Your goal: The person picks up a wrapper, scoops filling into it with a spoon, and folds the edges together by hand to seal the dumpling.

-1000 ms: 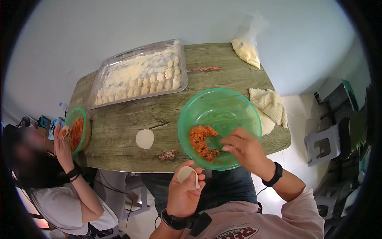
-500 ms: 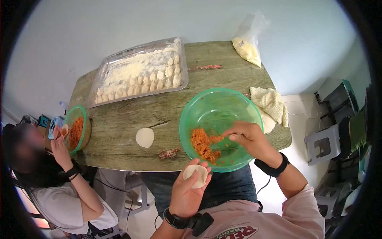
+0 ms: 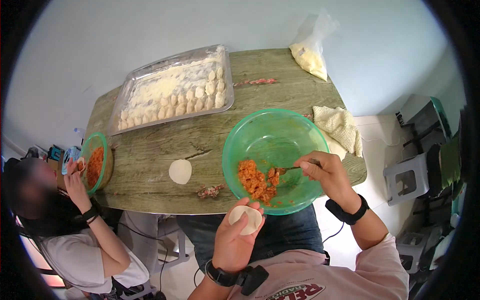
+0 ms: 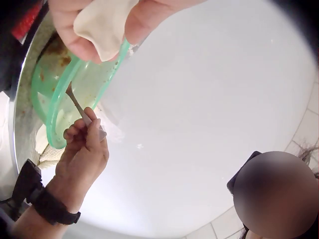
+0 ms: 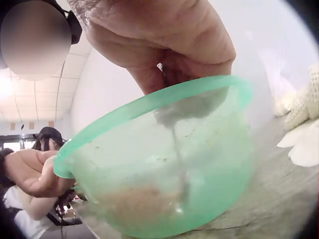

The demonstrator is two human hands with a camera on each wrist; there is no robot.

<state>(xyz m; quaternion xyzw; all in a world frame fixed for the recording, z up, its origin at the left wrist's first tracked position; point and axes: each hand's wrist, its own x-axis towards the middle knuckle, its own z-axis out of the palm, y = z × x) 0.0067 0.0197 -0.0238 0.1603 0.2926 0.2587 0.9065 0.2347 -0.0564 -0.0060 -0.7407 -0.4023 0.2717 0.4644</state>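
My left hand holds a round white dumpling wrapper just in front of the bowl's near rim, with the thumb lying across it. In the left wrist view the wrapper curves between thumb and fingers. My right hand grips a metal spoon by its handle over the right side of the green bowl. Orange-red minced filling lies in a heap at the bowl's lower left, and some sits on the spoon's end. In the right wrist view the spoon shows only dimly through the bowl wall.
Another wrapper lies flat on the table. A floured tray with rows of dumplings stands behind. At left a person works beside a second bowl. A cloth and a bag of flour are at right.
The right hand has drawn back rightward, and the spoon in it now shows with filling on its end. The left hand has turned the wrapper face up and flatter.
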